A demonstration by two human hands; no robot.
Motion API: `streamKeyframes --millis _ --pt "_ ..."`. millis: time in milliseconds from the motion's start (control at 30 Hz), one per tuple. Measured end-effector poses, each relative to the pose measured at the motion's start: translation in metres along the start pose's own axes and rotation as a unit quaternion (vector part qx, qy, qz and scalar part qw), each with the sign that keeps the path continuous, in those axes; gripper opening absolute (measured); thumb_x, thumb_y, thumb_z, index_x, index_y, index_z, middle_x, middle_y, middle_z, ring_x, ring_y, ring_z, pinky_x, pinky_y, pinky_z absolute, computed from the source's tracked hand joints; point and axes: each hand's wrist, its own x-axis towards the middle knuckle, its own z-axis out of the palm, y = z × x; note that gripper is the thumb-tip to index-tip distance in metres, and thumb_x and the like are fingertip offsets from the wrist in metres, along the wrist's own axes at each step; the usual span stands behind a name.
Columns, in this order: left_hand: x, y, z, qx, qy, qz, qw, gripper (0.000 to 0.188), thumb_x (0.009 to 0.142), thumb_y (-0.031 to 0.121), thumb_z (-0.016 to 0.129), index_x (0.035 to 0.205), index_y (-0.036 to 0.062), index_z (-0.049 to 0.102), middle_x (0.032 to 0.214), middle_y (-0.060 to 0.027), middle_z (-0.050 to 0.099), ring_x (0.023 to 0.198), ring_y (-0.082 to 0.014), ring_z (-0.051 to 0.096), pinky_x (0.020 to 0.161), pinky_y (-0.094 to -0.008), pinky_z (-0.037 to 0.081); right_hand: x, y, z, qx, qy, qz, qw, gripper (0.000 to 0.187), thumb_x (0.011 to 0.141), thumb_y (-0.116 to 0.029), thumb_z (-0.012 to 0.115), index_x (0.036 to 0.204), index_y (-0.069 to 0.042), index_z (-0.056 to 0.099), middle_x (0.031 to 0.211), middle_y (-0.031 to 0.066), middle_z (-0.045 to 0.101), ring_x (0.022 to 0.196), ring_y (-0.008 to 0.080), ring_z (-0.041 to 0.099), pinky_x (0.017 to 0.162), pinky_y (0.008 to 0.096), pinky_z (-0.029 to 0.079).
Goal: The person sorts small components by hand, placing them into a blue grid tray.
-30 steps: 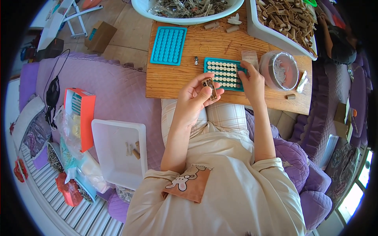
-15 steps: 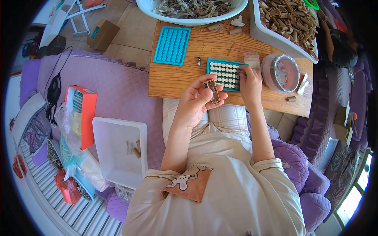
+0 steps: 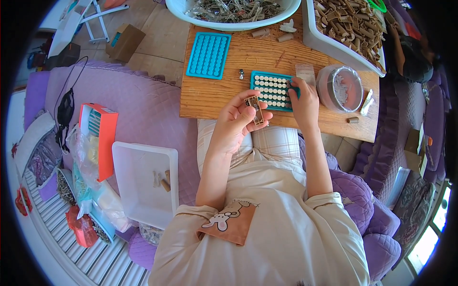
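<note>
My left hand [image 3: 234, 120] is closed around a small brown rectangular case [image 3: 255, 109] with an open face and small parts inside, held above my lap near the table edge. My right hand [image 3: 305, 101] reaches to the right end of a teal tray [image 3: 260, 103] filled with rows of small white round pieces [image 3: 268, 90]. Its thumb and fingertips are bent together over the tray's last columns; whatever they pinch is too small to make out. A small dark and silver piece [image 3: 241, 74] lies on the table left of the tray.
On the wooden table [image 3: 210, 102] lies a blue dimpled tray [image 3: 208, 56]. A lined round tub [image 3: 322, 89] stands right of my right hand. Behind are a basin of clear wrapped pieces [image 3: 229, 24] and a bin of brown cases [image 3: 307, 28]. A white bin [image 3: 129, 186] sits at my left.
My right hand has shifted very slightly over the tray's right end. In my left hand the brown case has moved a little left and turned slightly.
</note>
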Motion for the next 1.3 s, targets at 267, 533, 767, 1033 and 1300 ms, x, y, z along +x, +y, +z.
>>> streamKeyframes --millis 267,533,767,1033,1300 --pt "0.000 -0.001 0.002 0.013 0.008 -0.004 1.000 0.040 0.080 0.016 0.055 0.114 0.0018 0.040 0.095 -0.0120 0.055 0.082 -0.0242 0.059 0.067 -0.0304 0.053 0.002 0.000 0.003 -0.022 -0.039 0.013 0.999 0.019 0.072 0.000 0.051 0.091 -0.004 0.051 0.074 0.0110 0.056 0.066 0.0275 0.053 0.061 0.0360 0.043" --pt "-0.002 0.000 0.000 0.051 -0.018 -0.033 0.998 0.042 0.078 0.017 0.058 0.113 0.0014 0.041 0.095 -0.0126 0.055 0.082 -0.0239 0.059 0.067 -0.0313 0.053 -0.011 -0.061 -0.024 0.150 0.044 -0.048 0.987 0.023 0.071 0.004 0.054 0.093 -0.004 0.051 0.076 0.0104 0.056 0.064 0.0257 0.054 0.055 0.0322 0.045" --pt "0.001 -0.009 0.006 0.061 -0.017 -0.037 0.997 0.039 0.079 0.016 0.056 0.113 0.0009 0.042 0.095 -0.0076 0.055 0.085 -0.0165 0.057 0.070 -0.0319 0.052 -0.020 -0.084 -0.026 0.151 0.012 -0.193 0.970 0.027 0.067 0.004 0.057 0.092 -0.005 0.051 0.076 0.0084 0.056 0.066 0.0244 0.054 0.058 0.0319 0.044" --pt "-0.001 -0.002 0.001 0.122 -0.007 -0.040 0.992 0.032 0.082 0.014 0.050 0.110 0.0010 0.044 0.090 -0.0068 0.056 0.078 -0.0160 0.058 0.069 -0.0297 0.051 -0.012 -0.059 -0.038 0.135 0.001 -0.038 0.990 0.017 0.069 -0.002 0.060 0.087 -0.003 0.058 0.081 0.0108 0.058 0.072 0.0250 0.056 0.062 0.0305 0.045" --pt "-0.002 -0.002 0.003 0.159 -0.024 -0.043 0.986 0.025 0.081 0.008 0.045 0.105 0.0012 0.046 0.085 -0.0092 0.056 0.075 -0.0160 0.058 0.067 -0.0286 0.049 -0.009 0.008 -0.016 -0.075 -0.050 0.001 0.996 0.015 0.072 -0.009 0.058 0.086 -0.004 0.060 0.082 0.0094 0.053 0.075 0.0249 0.054 0.064 0.0323 0.044"
